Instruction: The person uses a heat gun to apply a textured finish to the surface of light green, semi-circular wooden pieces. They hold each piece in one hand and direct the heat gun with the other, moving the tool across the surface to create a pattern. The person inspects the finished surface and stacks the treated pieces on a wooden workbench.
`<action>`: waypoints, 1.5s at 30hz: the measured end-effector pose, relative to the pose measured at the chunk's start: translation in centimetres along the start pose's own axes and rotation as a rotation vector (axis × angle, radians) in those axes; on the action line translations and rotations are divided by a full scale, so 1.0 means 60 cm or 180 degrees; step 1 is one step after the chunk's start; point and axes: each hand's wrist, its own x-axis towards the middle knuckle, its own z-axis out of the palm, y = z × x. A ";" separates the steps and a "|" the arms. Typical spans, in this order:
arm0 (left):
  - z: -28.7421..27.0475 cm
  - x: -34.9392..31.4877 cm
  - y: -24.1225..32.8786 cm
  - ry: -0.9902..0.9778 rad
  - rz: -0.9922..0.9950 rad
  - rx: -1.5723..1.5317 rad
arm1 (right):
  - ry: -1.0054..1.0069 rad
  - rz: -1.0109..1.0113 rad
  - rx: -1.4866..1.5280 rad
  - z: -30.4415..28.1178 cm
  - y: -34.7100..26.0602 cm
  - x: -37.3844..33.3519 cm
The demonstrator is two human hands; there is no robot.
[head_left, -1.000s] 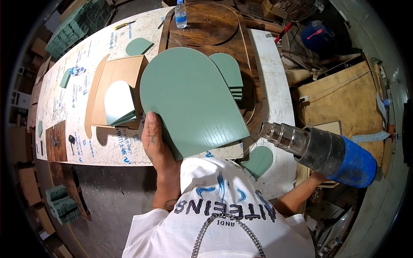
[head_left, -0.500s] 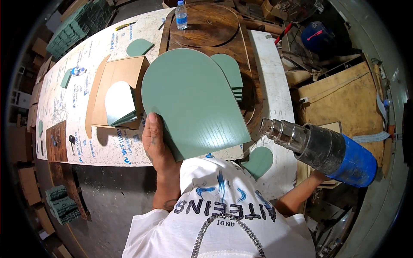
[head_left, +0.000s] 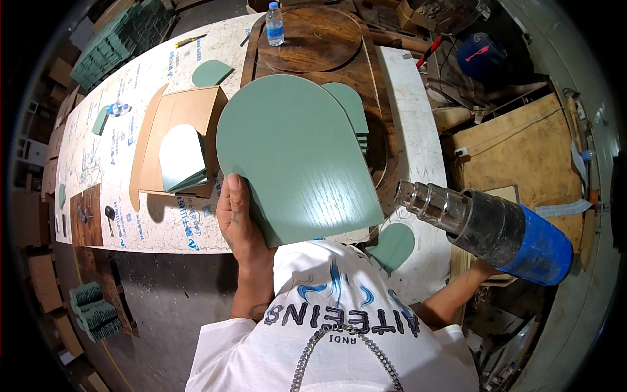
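Observation:
A green arch-shaped board [head_left: 297, 157] is held up in front of me by my left hand [head_left: 238, 212]. My thumb lies on its face near the left edge, and the other fingers are hidden behind it. Out to the right, my right hand [head_left: 482, 269] grips a blue and black heat gun [head_left: 509, 232]. Its stepped metal nozzle points left, close to the board's lower right corner but apart from it. The heat gun's body hides most of that hand's fingers. Behind the board, a stack of smaller green arched pieces [head_left: 353, 108] partly shows.
A cardboard piece [head_left: 176, 108] on the white table [head_left: 157, 222] carries a stack of arched pieces [head_left: 183, 157]. Loose green pieces lie at the far side [head_left: 212, 73] and near my right arm [head_left: 392, 247]. A water bottle [head_left: 275, 26] stands on the dark wooden board [head_left: 310, 49].
The green board has shifted very slightly down and to the right in my left hand. The heat gun and my right hand have hardly moved.

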 end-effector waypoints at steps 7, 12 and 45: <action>-0.002 0.000 0.000 -0.0072 0.0059 0.0099 | 0.0008 0.0034 0.0028 0.000 0.002 -0.002; -0.005 -0.002 -0.001 -0.0060 0.0081 0.0144 | 0.0013 0.0052 0.0042 0.000 0.004 -0.002; -0.002 -0.006 -0.002 -0.0077 0.0025 0.0477 | -0.0533 0.0517 0.1878 0.010 -0.019 -0.003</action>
